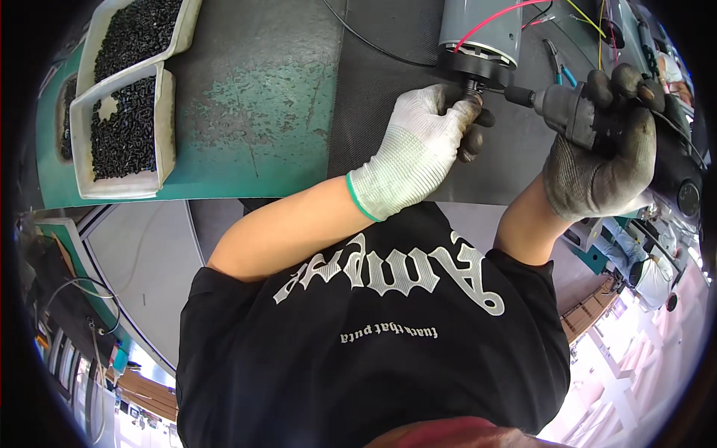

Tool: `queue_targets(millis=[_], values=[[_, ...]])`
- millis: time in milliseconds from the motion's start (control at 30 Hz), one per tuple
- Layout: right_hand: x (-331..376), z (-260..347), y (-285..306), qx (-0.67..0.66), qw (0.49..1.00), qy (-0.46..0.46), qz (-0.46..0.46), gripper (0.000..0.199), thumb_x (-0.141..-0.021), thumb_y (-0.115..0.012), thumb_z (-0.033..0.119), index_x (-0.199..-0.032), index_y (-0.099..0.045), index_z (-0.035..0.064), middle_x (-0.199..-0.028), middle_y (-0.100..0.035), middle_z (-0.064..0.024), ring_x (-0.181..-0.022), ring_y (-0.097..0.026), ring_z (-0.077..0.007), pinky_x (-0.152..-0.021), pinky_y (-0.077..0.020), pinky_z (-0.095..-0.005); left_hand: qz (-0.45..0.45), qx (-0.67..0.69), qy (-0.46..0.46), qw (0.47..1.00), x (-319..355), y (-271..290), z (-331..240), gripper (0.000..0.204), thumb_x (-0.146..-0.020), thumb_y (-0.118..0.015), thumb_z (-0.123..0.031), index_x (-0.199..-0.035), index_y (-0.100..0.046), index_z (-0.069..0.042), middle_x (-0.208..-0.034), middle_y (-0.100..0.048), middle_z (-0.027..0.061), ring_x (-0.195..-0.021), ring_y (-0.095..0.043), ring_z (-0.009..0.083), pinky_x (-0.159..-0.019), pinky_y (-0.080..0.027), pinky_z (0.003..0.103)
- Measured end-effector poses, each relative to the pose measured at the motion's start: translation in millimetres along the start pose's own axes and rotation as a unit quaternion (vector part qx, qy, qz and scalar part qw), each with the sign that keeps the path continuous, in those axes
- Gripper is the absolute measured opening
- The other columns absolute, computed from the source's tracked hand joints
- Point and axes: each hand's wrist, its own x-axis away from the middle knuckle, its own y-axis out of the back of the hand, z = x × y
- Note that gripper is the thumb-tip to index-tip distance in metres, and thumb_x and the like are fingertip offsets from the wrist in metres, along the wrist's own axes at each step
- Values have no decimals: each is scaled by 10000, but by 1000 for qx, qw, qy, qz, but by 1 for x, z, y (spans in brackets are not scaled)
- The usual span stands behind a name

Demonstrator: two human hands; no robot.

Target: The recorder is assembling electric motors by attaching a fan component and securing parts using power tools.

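A grey cylindrical motor housing [479,30] with a black end and red, yellow and black wires lies on a dark mat [388,82]. My left hand [426,145], in a white knit glove with dirty fingertips, pinches the black end of the housing. My right hand [609,153], in a dark soiled glove, grips a black electric screwdriver [575,108]. The screwdriver's bit points left and touches the housing's end, right beside my left fingertips.
Two white trays [166,112] filled with small black screws stand at the left on the worn green bench [254,112]. Blue-handled pliers [556,63] lie behind the screwdriver. Below the bench edge are my black shirt and the floor.
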Motion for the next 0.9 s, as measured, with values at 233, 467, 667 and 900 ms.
queue_targets(millis=[233,467,667,900], values=[[6,18,17,225,972,55,-50,245,-940,-506,137,-1082,-567,-53,-980,-562,-155,-900,-576,-278,-792,-521,-358,-36,-72,-5,997,5,-10,-8,206,-978,-524,-162,-1019,-590,29,-847,-652,73,-613,-556,73,-551,-467,232],[-1,-6,48,491,844,213,26,185,-910,-550,66,-1018,-586,-78,-987,-592,-165,-874,-622,-279,-783,-554,-410,-30,-57,-6,998,3,-11,-8,201,-974,-520,-155,-1015,-584,31,-852,-658,75,-617,-561,71,-559,-469,230],[-8,-18,6,424,878,221,-9,187,-824,-616,-98,-1008,-609,-66,-970,-637,-183,-769,-665,-265,-738,-599,-459,-51,-53,-26,997,0,-10,-7,165,-969,-508,-125,-944,-582,20,-779,-633,65,-573,-533,70,-522,-450,237],[-13,17,-31,494,703,458,-227,310,-840,-652,-41,-1117,-526,-100,-927,-661,-219,-744,-686,-266,-625,-616,-346,2,325,128,937,-9,-5,3,159,-967,-450,-122,-931,-558,-11,-678,-539,28,-461,-340,72,-438,-265,244]])
